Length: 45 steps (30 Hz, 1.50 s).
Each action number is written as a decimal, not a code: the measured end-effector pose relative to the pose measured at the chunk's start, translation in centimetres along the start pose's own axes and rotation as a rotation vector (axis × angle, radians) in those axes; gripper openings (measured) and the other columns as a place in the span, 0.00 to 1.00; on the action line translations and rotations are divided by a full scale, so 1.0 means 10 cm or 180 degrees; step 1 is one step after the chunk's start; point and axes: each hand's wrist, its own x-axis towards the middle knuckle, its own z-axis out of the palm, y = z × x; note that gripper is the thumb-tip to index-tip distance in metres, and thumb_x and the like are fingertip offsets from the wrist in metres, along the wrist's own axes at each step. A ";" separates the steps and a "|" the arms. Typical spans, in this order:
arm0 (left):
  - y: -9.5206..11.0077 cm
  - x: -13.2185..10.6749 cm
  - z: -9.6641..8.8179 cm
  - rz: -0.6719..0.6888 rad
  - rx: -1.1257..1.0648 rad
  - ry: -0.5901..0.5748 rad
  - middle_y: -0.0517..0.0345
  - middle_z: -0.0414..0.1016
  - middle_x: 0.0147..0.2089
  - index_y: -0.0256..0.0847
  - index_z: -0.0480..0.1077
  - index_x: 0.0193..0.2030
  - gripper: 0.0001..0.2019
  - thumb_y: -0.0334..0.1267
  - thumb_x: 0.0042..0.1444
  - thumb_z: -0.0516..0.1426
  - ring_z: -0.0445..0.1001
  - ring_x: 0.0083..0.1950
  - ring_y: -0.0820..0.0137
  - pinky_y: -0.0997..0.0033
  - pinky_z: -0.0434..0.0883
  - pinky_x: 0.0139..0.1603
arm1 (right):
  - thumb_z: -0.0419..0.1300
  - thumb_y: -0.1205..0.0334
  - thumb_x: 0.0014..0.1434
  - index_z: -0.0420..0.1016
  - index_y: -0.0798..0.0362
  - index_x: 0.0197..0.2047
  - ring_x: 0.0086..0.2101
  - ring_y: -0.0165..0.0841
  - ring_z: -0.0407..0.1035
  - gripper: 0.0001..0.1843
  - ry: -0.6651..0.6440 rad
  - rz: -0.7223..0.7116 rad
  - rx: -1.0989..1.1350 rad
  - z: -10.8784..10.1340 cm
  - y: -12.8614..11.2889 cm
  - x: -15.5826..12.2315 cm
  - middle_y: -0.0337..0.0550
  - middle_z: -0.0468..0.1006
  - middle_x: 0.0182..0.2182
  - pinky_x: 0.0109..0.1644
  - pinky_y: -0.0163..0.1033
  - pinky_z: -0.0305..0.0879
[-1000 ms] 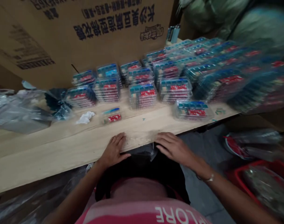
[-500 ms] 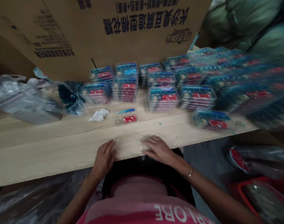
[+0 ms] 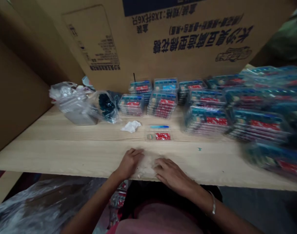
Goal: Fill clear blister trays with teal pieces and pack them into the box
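Observation:
At the front edge of the table my left hand (image 3: 130,163) and my right hand (image 3: 172,175) face each other with fingers bent inward. Between them lies a see-through, whitish plastic piece (image 3: 146,166); blur hides its exact shape. The fingers of both hands are curled at its two sides. Just beyond them rests a clear plastic tray (image 3: 152,132), holding a blue pen (image 3: 159,126) and a red patterned piece (image 3: 163,136). A crumpled white tissue (image 3: 131,126) lies left of this tray.
Stacks of clear packs (image 3: 204,120) with blue and red contents run along the back and right. Plastic bags (image 3: 72,100) and a bag of dark teal pieces (image 3: 106,105) stand at the left. A large printed cardboard box (image 3: 148,61) rises behind the wooden table (image 3: 53,149).
My view has swung left, so the table's things appear further right. My hands have come closer together, and the clear piece between them shows more plainly.

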 end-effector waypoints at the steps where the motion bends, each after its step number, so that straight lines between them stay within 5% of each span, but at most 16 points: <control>1: -0.05 0.10 0.00 0.0132 -0.0006 0.0050 0.52 0.76 0.52 0.40 0.73 0.46 0.12 0.27 0.59 0.52 0.71 0.49 0.65 0.64 0.69 0.50 | 0.59 0.70 0.58 0.75 0.54 0.36 0.43 0.40 0.71 0.04 0.0032 0.0068 -0.0093 0.05 0.00 0.01 0.49 0.77 0.41 0.49 0.46 0.69; 7: -0.60 0.51 -0.19 0.0342 0.0516 0.1018 0.52 0.77 0.36 0.40 0.72 0.38 0.10 0.36 0.64 0.50 0.73 0.39 0.67 0.66 0.67 0.43 | 0.56 0.68 0.61 0.72 0.52 0.32 0.34 0.37 0.72 0.07 0.0499 0.0251 -0.0292 0.23 -0.07 0.09 0.42 0.75 0.31 0.39 0.42 0.70; 11: -1.21 0.59 -0.46 -0.0803 0.0901 0.1804 0.42 0.73 0.52 0.39 0.71 0.48 0.13 0.40 0.62 0.51 0.69 0.54 0.57 0.56 0.63 0.53 | 0.53 0.67 0.63 0.72 0.51 0.38 0.36 0.37 0.71 0.06 0.0558 0.0144 -0.0096 0.10 -0.11 0.22 0.44 0.76 0.34 0.40 0.41 0.70; 14: -1.48 0.62 -0.51 -0.1805 0.0966 0.1449 0.41 0.69 0.58 0.36 0.67 0.55 0.20 0.43 0.58 0.55 0.65 0.59 0.52 0.52 0.61 0.57 | 0.51 0.68 0.64 0.71 0.52 0.41 0.39 0.35 0.71 0.08 0.0506 -0.0041 0.0298 -0.12 -0.17 0.59 0.45 0.75 0.38 0.42 0.39 0.69; 17: -1.50 0.64 -0.47 -0.2004 0.0815 0.0671 0.43 0.71 0.54 0.37 0.67 0.54 0.19 0.40 0.56 0.56 0.67 0.54 0.54 0.53 0.63 0.53 | 0.48 0.70 0.65 0.71 0.52 0.42 0.41 0.33 0.70 0.11 0.0489 -0.0388 0.0357 -0.31 -0.21 1.32 0.46 0.74 0.40 0.45 0.37 0.68; 21: -1.42 0.66 -0.47 -0.2002 0.0631 0.0450 0.45 0.73 0.51 0.38 0.69 0.49 0.13 0.38 0.58 0.54 0.70 0.52 0.57 0.58 0.65 0.50 | 0.49 0.71 0.65 0.73 0.56 0.39 0.41 0.34 0.69 0.11 0.0082 -0.0546 -0.0242 -0.39 -0.17 2.73 0.48 0.75 0.39 0.44 0.36 0.65; 25: -1.40 0.66 -0.49 -0.1905 0.0405 0.0285 0.45 0.76 0.44 0.36 0.71 0.45 0.11 0.37 0.61 0.51 0.73 0.49 0.59 0.62 0.67 0.48 | 0.51 0.73 0.62 0.76 0.56 0.44 0.42 0.37 0.70 0.14 -0.0256 0.0005 -0.0938 -0.21 -0.01 3.93 0.52 0.75 0.43 0.42 0.38 0.62; 28: -1.40 0.67 -0.47 -0.1820 0.0250 0.0192 0.46 0.77 0.41 0.37 0.72 0.43 0.11 0.37 0.62 0.51 0.75 0.47 0.60 0.62 0.68 0.46 | 0.53 0.75 0.59 0.76 0.59 0.45 0.44 0.41 0.69 0.14 -0.0357 0.0101 -0.0967 0.04 0.12 4.36 0.58 0.75 0.44 0.42 0.39 0.62; 32: -1.39 0.67 -0.46 -0.1712 0.0079 0.0250 0.42 0.78 0.40 0.36 0.72 0.43 0.12 0.37 0.62 0.49 0.77 0.45 0.57 0.60 0.70 0.44 | 0.56 0.78 0.53 0.76 0.57 0.44 0.39 0.37 0.69 0.16 -0.0407 -0.0053 -0.0831 0.19 0.24 4.48 0.52 0.77 0.42 0.39 0.36 0.60; 36: -1.41 0.65 -0.49 -0.1797 -0.0032 0.0279 0.42 0.79 0.38 0.36 0.73 0.42 0.11 0.36 0.60 0.50 0.78 0.43 0.56 0.60 0.71 0.42 | 0.56 0.77 0.52 0.74 0.57 0.44 0.39 0.34 0.68 0.16 -0.0167 -0.0208 -0.0647 0.03 0.22 4.35 0.47 0.75 0.41 0.41 0.35 0.59; 41: -1.55 0.60 -0.63 -0.2517 -0.0166 0.0042 0.43 0.79 0.38 0.38 0.75 0.40 0.10 0.35 0.58 0.53 0.78 0.43 0.56 0.61 0.71 0.42 | 0.54 0.76 0.50 0.73 0.56 0.39 0.37 0.33 0.66 0.14 0.0511 -0.0593 0.0187 -0.12 0.03 3.57 0.42 0.73 0.36 0.42 0.36 0.60; 45: -1.68 0.57 -0.68 -0.2615 0.0004 -0.0040 0.41 0.78 0.39 0.35 0.75 0.37 0.09 0.35 0.54 0.55 0.76 0.44 0.51 0.57 0.71 0.42 | 0.56 0.73 0.52 0.72 0.55 0.39 0.36 0.31 0.68 0.11 -0.0068 -0.0305 0.0906 -0.01 -0.08 2.76 0.40 0.74 0.36 0.41 0.36 0.62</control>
